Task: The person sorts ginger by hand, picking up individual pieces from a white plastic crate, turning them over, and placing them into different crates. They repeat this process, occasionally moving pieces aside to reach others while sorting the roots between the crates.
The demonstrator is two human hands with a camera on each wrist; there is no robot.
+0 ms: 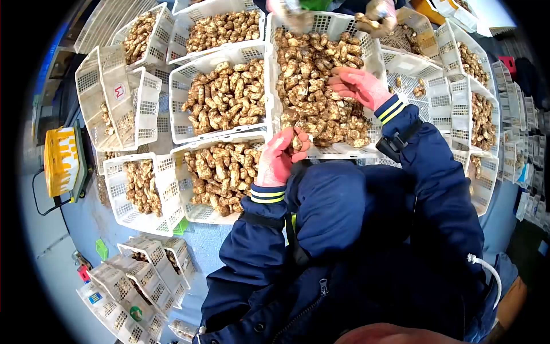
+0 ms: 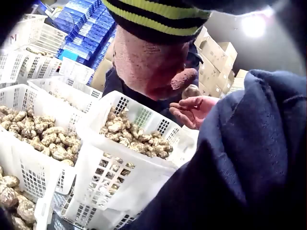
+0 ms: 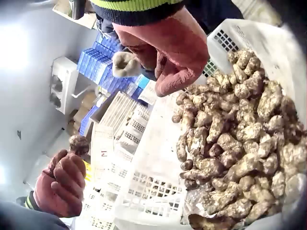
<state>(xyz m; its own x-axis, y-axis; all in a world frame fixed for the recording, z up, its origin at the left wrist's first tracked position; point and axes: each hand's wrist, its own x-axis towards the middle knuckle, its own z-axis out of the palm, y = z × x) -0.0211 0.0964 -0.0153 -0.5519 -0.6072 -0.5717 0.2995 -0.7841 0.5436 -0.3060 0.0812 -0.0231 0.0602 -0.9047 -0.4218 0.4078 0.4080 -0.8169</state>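
My left hand (image 1: 278,157) pinches a dirt-covered mushroom (image 1: 295,141) over the near left edge of the middle basket. In the right wrist view the same mushroom (image 3: 79,144) stands up between the thumb and fingertips of my left hand (image 3: 62,184). The middle white basket (image 1: 372,51) holds a heap of stubby brown mushrooms (image 1: 321,86). My right hand (image 1: 361,86) reaches over the right side of this heap, fingers extended and holding nothing. In the left wrist view my right hand (image 2: 196,110) shows its palm.
White baskets of mushrooms (image 1: 226,97) stand close on the left. At the right, another basket (image 1: 421,103) holds only a few pieces. Across from me another person's hand (image 1: 381,17) holds a mushroom. Stacked baskets (image 1: 137,281) and a yellow-and-white box (image 1: 62,160) stand on the floor.
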